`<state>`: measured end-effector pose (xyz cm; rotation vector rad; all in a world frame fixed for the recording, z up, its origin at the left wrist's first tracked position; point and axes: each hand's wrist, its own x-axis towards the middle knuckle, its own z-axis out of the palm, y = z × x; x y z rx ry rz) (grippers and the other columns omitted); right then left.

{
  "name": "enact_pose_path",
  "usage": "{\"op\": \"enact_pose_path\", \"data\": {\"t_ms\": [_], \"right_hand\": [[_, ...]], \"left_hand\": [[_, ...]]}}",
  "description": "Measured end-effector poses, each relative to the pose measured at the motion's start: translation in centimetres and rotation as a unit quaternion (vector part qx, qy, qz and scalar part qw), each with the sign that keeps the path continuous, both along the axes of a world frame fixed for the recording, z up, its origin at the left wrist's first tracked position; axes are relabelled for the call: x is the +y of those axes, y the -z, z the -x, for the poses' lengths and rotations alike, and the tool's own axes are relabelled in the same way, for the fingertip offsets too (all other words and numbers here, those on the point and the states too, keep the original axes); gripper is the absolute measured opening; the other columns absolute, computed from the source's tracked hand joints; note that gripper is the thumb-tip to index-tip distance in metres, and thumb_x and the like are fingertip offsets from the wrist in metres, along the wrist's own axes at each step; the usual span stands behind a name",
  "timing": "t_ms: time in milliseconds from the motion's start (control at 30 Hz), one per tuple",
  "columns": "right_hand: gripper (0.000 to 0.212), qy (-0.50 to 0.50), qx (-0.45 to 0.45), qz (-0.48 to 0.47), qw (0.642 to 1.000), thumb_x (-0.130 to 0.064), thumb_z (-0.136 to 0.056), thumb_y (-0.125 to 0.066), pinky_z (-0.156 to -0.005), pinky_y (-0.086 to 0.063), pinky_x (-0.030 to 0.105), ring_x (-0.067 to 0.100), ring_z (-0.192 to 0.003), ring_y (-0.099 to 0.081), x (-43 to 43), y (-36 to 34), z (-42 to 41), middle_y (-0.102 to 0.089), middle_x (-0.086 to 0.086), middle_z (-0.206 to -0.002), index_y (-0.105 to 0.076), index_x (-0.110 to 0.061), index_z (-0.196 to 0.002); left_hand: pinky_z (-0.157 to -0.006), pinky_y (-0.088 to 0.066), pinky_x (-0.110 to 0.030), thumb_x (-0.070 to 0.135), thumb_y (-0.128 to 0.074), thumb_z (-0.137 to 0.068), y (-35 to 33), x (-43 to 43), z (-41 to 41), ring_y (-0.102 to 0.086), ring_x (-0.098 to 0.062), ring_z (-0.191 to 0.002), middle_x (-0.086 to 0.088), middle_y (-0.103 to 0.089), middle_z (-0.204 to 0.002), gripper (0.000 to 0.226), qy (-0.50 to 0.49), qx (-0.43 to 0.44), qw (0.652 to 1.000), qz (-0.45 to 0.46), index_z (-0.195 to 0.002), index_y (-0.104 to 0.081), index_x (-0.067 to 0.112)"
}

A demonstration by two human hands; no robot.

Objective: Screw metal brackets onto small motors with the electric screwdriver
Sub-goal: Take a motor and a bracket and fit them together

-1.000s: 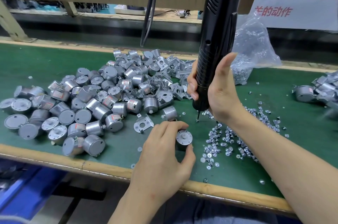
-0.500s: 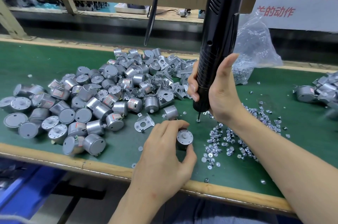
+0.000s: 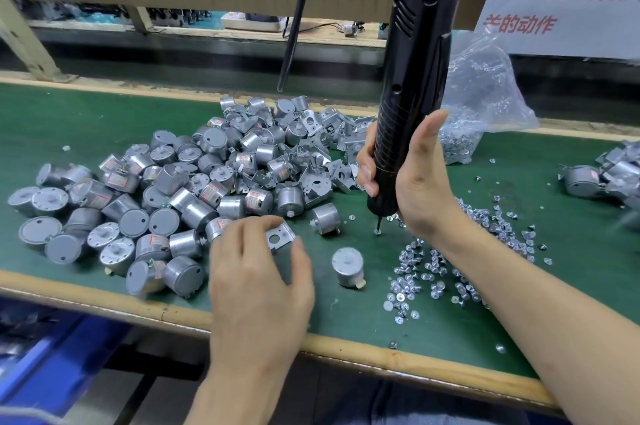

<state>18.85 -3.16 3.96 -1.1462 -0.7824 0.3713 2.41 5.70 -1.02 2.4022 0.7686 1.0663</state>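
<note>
Left hand (image 3: pixel 258 280), grip loose, reaches a bracket (image 3: pixel 280 236) on the green tabletop (image 3: pixel 86 123); right hand (image 3: pixel 417 182) grasps the upright screwdriver (image 3: pixel 410 95); a lone motor (image 3: pixel 347 267) stands between; next, seat bracket on motor.

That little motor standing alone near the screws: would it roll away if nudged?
Probably not while upright: the lone motor stands on a flat end on the green mat. Tipped onto its round side, it could roll. It looks metal, so likely heavy for its size.

Left hand (image 3: pixel 258 272) on bracket (image 3: pixel 280 236), right hand (image 3: pixel 420 178) around screwdriver (image 3: pixel 412 85).
</note>
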Motion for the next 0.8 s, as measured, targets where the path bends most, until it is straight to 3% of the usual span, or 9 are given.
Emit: {"op": "enact_pose_path", "data": {"t_ms": [133, 300, 400, 533, 633, 800], "right_hand": [[0.070, -0.004, 0.002, -0.004, 1.000, -0.095, -0.063, -0.041, -0.050, -0.040, 0.028, 0.016, -0.044, -0.045, 0.0, -0.1, 0.1, -0.052, -0.003, -0.057, -0.058, -0.027, -0.071], [0.071, 0.001, 0.004, -0.004, 1.000, -0.097, -0.060, -0.042, -0.050, -0.041, 0.028, 0.016, -0.045, -0.045, 0.0, -0.2, 0.3, -0.052, -0.002, -0.057, -0.058, -0.028, -0.070], [0.074, 0.000, 0.013, -0.011, 1.000, -0.096, -0.059, -0.045, -0.049, -0.040, 0.027, 0.016, -0.045, -0.045, 0.0, -0.2, 0.4, -0.051, 0.000, -0.056, -0.057, -0.025, -0.071], [0.070, -0.004, 0.019, -0.016, 1.000, -0.094, -0.060, -0.045, -0.049, -0.040, 0.025, 0.016, -0.045, -0.044, -0.1, -0.2, 0.3, -0.051, -0.002, -0.057, -0.058, -0.027, -0.070], [0.070, -0.006, 0.020, -0.017, 1.000, -0.094, -0.061, -0.045, -0.049, -0.040, 0.024, 0.016, -0.045, -0.044, -0.1, -0.2, 0.3, -0.051, -0.002, -0.057, -0.058, -0.026, -0.071], [0.070, -0.007, 0.023, -0.020, 1.000, -0.094, -0.061, -0.045, -0.048, -0.040, 0.024, 0.016, -0.045, -0.045, -0.1, -0.1, 0.2, -0.052, -0.002, -0.057, -0.059, -0.026, -0.071]], "left_hand": [[-0.082, -0.044, -0.044, 0.022, -0.075, -0.077, -0.2, 1.8, 0.5, -0.053, -0.034, -0.091, -0.010, -0.058, -0.097, 0.021, -0.036, 0.119, 0.992, -0.024, -0.090, -0.067, 0.008], [-0.073, -0.044, -0.039, 0.015, -0.077, -0.079, -0.6, 2.4, 0.8, -0.050, -0.029, -0.091, -0.004, -0.057, -0.094, 0.009, -0.010, 0.171, 0.985, -0.036, -0.081, -0.068, 0.014], [-0.077, -0.041, -0.035, 0.013, -0.074, -0.078, -0.9, 2.2, 1.0, -0.046, -0.027, -0.093, -0.004, -0.059, -0.097, 0.012, 0.005, 0.145, 0.988, -0.047, -0.077, -0.062, 0.013], [-0.082, -0.029, -0.018, 0.013, -0.067, -0.076, -1.5, 1.1, 1.3, -0.048, -0.013, -0.100, 0.002, -0.063, -0.108, 0.020, 0.070, 0.063, 0.996, -0.002, -0.075, -0.047, 0.018], [-0.073, -0.032, -0.015, 0.017, -0.067, -0.076, -1.5, 0.4, 1.3, -0.053, -0.002, -0.083, 0.011, -0.064, -0.104, 0.022, 0.096, 0.030, 0.994, 0.051, -0.074, -0.046, 0.023], [-0.075, -0.034, -0.004, 0.029, -0.058, -0.085, -1.4, -0.3, 1.0, -0.050, -0.001, -0.082, 0.017, -0.048, -0.096, 0.015, 0.110, 0.012, 0.990, 0.091, -0.091, -0.045, 0.029]]}}
